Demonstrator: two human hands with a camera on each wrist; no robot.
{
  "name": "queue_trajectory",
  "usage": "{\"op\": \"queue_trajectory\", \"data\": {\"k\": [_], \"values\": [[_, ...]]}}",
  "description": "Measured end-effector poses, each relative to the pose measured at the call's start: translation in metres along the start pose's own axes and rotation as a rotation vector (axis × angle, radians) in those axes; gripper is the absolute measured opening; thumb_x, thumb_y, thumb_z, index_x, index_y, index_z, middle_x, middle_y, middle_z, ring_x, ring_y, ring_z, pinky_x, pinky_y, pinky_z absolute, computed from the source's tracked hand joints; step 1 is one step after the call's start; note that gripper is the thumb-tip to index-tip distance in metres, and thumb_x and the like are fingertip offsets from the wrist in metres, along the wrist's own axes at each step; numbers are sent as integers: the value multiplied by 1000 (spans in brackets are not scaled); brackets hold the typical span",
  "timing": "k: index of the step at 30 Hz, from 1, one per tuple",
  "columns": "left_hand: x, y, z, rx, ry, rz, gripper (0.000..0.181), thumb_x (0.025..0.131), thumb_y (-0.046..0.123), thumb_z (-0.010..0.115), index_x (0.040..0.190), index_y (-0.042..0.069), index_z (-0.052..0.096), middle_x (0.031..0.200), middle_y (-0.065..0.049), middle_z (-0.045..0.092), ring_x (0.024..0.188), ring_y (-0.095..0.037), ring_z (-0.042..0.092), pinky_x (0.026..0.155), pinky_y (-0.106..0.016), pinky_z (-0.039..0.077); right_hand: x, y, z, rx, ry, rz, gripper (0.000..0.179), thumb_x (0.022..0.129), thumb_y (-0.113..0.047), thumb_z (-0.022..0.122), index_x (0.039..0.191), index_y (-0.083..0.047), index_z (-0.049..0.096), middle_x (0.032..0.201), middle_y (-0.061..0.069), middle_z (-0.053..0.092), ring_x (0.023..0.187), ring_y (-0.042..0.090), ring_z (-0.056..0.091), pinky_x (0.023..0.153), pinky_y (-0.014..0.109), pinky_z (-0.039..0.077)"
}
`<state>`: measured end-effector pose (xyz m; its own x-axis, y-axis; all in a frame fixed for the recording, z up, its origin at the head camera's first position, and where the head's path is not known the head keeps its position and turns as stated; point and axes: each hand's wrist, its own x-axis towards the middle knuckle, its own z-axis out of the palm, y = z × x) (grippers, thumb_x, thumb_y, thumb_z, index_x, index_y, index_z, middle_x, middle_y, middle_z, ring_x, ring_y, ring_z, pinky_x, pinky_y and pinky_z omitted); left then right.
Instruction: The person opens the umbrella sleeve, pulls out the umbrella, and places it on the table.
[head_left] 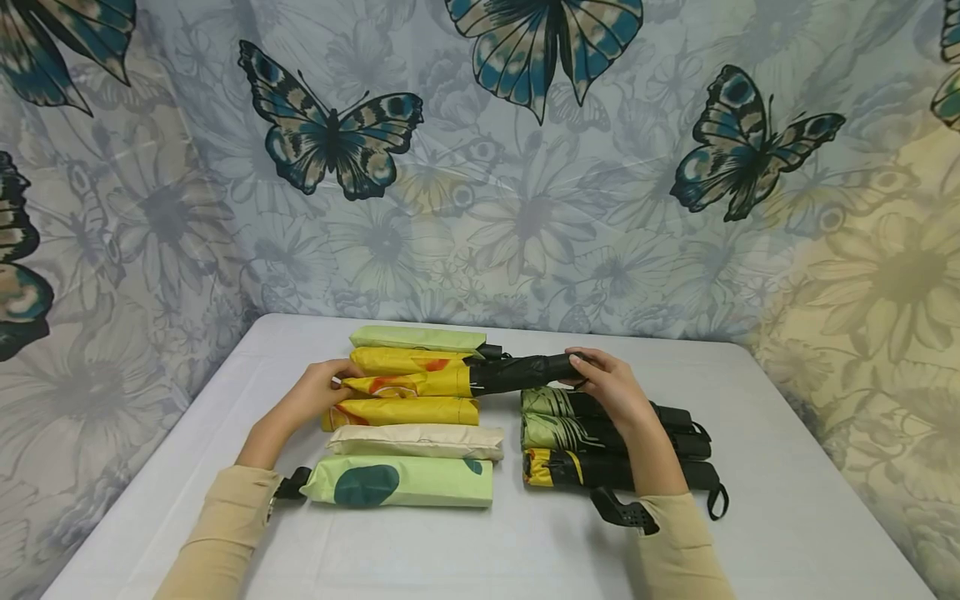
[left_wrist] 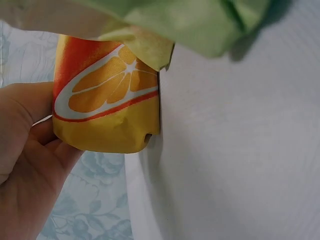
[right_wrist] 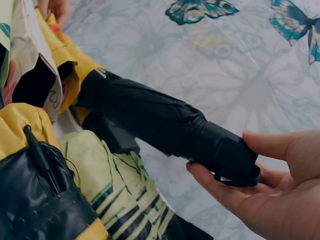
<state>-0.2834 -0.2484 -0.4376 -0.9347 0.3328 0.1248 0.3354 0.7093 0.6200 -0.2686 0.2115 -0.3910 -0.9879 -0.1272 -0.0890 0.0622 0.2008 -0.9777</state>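
Observation:
A folded black umbrella [head_left: 513, 374] sticks halfway out of a yellow sleeve [head_left: 438, 382] printed with orange slices. My right hand [head_left: 615, 387] pinches the umbrella's black handle end between thumb and fingers, as the right wrist view also shows. At the sleeve's far left end, my left hand [head_left: 311, 398] holds it with thumb and fingertips. A yellow sleeve end [left_wrist: 107, 132] with an orange slice fills the left wrist view beside the left fingers. Two more yellow sleeves lie right beside the held one, one behind [head_left: 401, 360] and one in front [head_left: 420, 412].
A light green sleeve [head_left: 416, 337] lies at the back. Nearer are a cream sleeve [head_left: 416, 442] and a green one with dark spots [head_left: 442, 483]. Under my right forearm lie green-and-black umbrellas [head_left: 551, 432] and a black-and-yellow one [head_left: 600, 469] with a wrist loop. A butterfly-print cloth [head_left: 517, 225] hangs behind the white table [head_left: 420, 554].

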Motion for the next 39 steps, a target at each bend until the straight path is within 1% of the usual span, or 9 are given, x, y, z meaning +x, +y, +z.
{"op": "queue_trajectory", "data": {"k": [3,7,10,12,16,20,27,30,39], "values": [[0,0,0,4,3,-1,26,88,-9,61,111,1,67,112,-19,68,106,-37,62,84,-46,56,-2,0,-5,10,13,-7,59,100,-39,53,147,-5,41,136,11,52,97,5,69,111,41,43],[0,1,0,17,12,1,25,88,-7,63,111,2,67,112,-18,68,105,-36,63,84,-46,56,-4,-1,-14,39,40,-18,61,99,-39,54,146,-3,41,126,2,55,95,5,70,103,28,50],[-1,2,0,11,18,7,25,88,-5,64,111,3,67,112,-18,67,105,-36,63,83,-45,57,-6,-1,-19,65,53,-21,63,99,-39,54,147,-1,38,124,1,52,95,5,70,94,18,52],[-1,2,0,-1,20,9,25,89,-4,64,112,3,67,113,-18,67,106,-35,62,82,-43,57,-7,-1,-22,77,56,-26,65,99,-39,55,147,0,37,126,2,51,94,4,70,91,16,51],[-1,3,1,-17,26,15,25,89,-3,65,113,4,67,114,-17,67,106,-35,61,81,-41,57,-9,-1,-28,109,62,-46,66,99,-38,55,147,2,36,124,0,50,94,2,69,92,16,51],[-1,3,1,-20,27,21,25,89,-3,65,113,3,67,113,-17,67,106,-36,61,81,-41,57,-11,-2,-33,171,70,-57,58,99,-34,56,144,0,40,118,-4,54,94,2,68,92,17,53],[0,2,2,-28,15,12,26,89,0,66,115,4,67,114,-17,67,108,-36,61,82,-40,58,-16,-3,-40,304,99,-71,25,98,-26,59,120,-15,58,114,-4,55,93,6,67,91,22,55],[0,1,2,-28,18,10,25,89,-1,66,114,3,67,113,-17,67,107,-36,61,82,-41,58,-17,-4,-44,336,109,-85,15,98,-24,59,112,-20,63,114,-4,55,92,7,67,90,22,56],[-2,1,-1,-34,9,-10,27,90,-1,65,117,3,65,118,-20,66,111,-38,61,86,-46,57,-22,-5,-60,457,117,-100,11,97,-18,60,105,-20,67,110,-5,61,91,8,70,87,22,57]]}}
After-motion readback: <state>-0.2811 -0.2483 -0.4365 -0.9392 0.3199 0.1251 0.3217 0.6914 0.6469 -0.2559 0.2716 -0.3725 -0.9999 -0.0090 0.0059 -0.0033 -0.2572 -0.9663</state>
